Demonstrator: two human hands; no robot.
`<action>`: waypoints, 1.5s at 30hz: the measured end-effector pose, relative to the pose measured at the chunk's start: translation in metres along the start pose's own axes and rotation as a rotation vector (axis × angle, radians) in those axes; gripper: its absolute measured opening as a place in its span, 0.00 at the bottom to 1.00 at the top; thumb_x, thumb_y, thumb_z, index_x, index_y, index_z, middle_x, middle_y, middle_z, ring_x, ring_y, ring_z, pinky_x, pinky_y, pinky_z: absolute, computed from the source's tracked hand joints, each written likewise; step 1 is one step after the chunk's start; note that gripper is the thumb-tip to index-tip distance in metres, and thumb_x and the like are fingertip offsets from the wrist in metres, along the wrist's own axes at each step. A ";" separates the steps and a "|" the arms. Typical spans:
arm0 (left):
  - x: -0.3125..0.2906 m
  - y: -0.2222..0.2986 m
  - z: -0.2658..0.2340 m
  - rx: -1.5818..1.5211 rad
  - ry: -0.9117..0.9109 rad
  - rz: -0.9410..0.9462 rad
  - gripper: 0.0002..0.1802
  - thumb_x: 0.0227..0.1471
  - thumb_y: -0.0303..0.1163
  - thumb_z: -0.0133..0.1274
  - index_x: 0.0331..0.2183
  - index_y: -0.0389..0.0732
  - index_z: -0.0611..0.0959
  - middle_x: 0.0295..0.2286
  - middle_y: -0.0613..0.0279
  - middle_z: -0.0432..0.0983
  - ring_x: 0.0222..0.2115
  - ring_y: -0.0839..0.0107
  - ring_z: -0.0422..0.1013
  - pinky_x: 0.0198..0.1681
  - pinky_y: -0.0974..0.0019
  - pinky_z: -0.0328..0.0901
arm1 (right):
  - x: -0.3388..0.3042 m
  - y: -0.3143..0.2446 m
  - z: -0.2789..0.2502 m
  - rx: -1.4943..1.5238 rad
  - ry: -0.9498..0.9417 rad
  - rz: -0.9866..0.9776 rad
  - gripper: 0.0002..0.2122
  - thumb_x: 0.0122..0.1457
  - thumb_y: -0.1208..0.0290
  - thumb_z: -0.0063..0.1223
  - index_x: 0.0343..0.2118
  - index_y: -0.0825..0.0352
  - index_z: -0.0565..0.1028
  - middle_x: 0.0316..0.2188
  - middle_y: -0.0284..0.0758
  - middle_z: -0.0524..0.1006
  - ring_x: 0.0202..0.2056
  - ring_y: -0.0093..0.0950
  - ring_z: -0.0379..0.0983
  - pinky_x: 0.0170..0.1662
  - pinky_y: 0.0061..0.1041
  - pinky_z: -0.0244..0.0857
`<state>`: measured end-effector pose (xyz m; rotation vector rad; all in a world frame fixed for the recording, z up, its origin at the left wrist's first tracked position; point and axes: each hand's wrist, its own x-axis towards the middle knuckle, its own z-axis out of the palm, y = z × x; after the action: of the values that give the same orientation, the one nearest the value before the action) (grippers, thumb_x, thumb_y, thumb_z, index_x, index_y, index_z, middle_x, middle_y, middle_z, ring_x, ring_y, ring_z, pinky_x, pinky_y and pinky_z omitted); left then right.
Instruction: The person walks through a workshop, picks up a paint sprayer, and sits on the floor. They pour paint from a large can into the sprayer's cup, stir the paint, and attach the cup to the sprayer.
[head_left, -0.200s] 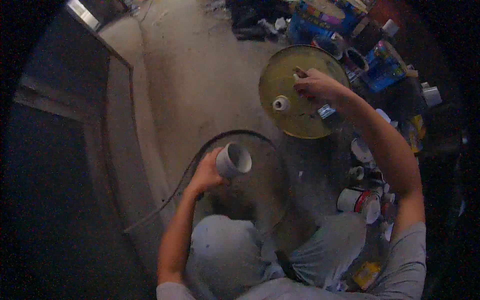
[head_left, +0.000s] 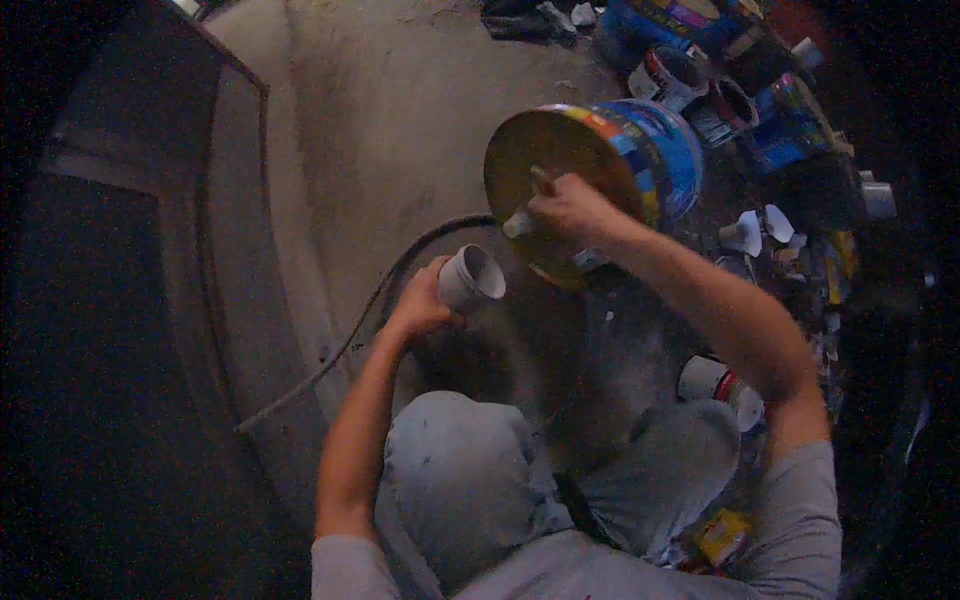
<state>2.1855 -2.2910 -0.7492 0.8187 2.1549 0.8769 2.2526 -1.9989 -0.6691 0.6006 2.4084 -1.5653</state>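
My left hand (head_left: 427,300) is wrapped round a pale plastic cup (head_left: 462,282), its mouth tilted up and to the right. Farther off on the right, my right hand (head_left: 577,212) closes on the handle (head_left: 543,181) on top of a large metal drum (head_left: 660,150) with a blue, multicoloured side. The drum leans toward the cup, so its dull yellowish top faces me. A short whitish spout (head_left: 517,224) sticks out of that top, apart from the cup. Whether anything flows from it cannot be made out.
A dark hose (head_left: 340,350) curves over the floor at left. Opened tins (head_left: 735,105) and another blue drum (head_left: 790,125) crowd the far right. A white tin (head_left: 705,380) lies beside my right knee. A dark panel (head_left: 110,330) stands along the left.
My right hand has tipped the drum toward me and to the left, baring its coloured side. Its spout has come nearer the cup. My left hand still holds the cup.
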 end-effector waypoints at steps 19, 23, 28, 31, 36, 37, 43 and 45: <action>0.048 -0.004 0.022 -0.011 -0.050 -0.090 0.51 0.23 0.34 0.72 0.54 0.46 0.69 0.49 0.46 0.71 0.51 0.46 0.67 0.54 0.52 0.64 | -0.018 -0.016 0.027 0.133 -0.058 0.120 0.16 0.58 0.65 0.49 0.38 0.77 0.74 0.30 0.42 0.77 0.31 0.31 0.74 0.34 0.30 0.67; 0.045 -0.004 0.011 -0.099 -0.058 -0.091 0.50 0.23 0.34 0.72 0.53 0.43 0.69 0.48 0.45 0.71 0.50 0.46 0.67 0.53 0.52 0.64 | -0.016 -0.032 0.020 -0.010 -0.010 0.144 0.15 0.58 0.64 0.49 0.37 0.75 0.75 0.32 0.41 0.77 0.35 0.30 0.73 0.39 0.28 0.66; 0.042 -0.012 0.011 -0.018 -0.018 -0.089 0.50 0.22 0.34 0.72 0.52 0.42 0.70 0.46 0.44 0.73 0.49 0.45 0.68 0.52 0.52 0.65 | -0.013 -0.028 0.026 0.056 -0.055 0.077 0.16 0.58 0.62 0.51 0.37 0.74 0.76 0.31 0.40 0.77 0.34 0.30 0.73 0.38 0.30 0.66; 0.043 -0.019 0.017 0.025 0.001 -0.152 0.50 0.22 0.35 0.72 0.53 0.43 0.70 0.46 0.43 0.73 0.49 0.45 0.69 0.51 0.51 0.66 | -0.018 -0.021 0.042 0.037 -0.042 0.135 0.16 0.58 0.62 0.52 0.37 0.73 0.76 0.30 0.41 0.77 0.32 0.30 0.73 0.37 0.31 0.66; 0.044 -0.023 0.023 0.099 -0.003 -0.181 0.52 0.20 0.35 0.73 0.53 0.43 0.70 0.46 0.48 0.75 0.48 0.48 0.71 0.48 0.51 0.68 | -0.029 -0.017 0.068 0.026 0.023 0.044 0.16 0.57 0.62 0.50 0.35 0.75 0.76 0.28 0.45 0.78 0.31 0.36 0.74 0.37 0.36 0.66; 0.044 -0.022 0.024 0.094 -0.008 -0.189 0.51 0.21 0.35 0.72 0.53 0.44 0.70 0.46 0.47 0.74 0.48 0.47 0.70 0.49 0.51 0.67 | -0.029 -0.016 0.070 0.008 0.029 0.015 0.16 0.57 0.62 0.50 0.35 0.75 0.76 0.28 0.45 0.78 0.30 0.36 0.74 0.37 0.36 0.66; 0.037 -0.008 0.022 0.033 0.054 -0.131 0.51 0.22 0.32 0.71 0.54 0.45 0.69 0.46 0.45 0.73 0.49 0.47 0.69 0.51 0.51 0.65 | -0.032 -0.017 0.049 0.055 -0.029 0.072 0.17 0.57 0.62 0.50 0.36 0.76 0.76 0.28 0.44 0.77 0.32 0.35 0.74 0.38 0.35 0.66; 0.034 0.005 0.016 0.045 0.084 -0.106 0.51 0.21 0.31 0.71 0.54 0.45 0.69 0.47 0.46 0.73 0.49 0.47 0.69 0.51 0.52 0.65 | -0.036 -0.023 0.031 0.094 0.020 0.084 0.18 0.57 0.61 0.51 0.38 0.75 0.75 0.30 0.43 0.77 0.33 0.35 0.74 0.37 0.34 0.67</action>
<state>2.1793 -2.2577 -0.7651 0.6935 2.2766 0.8245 2.2734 -2.0435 -0.6489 0.7283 2.3023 -1.6520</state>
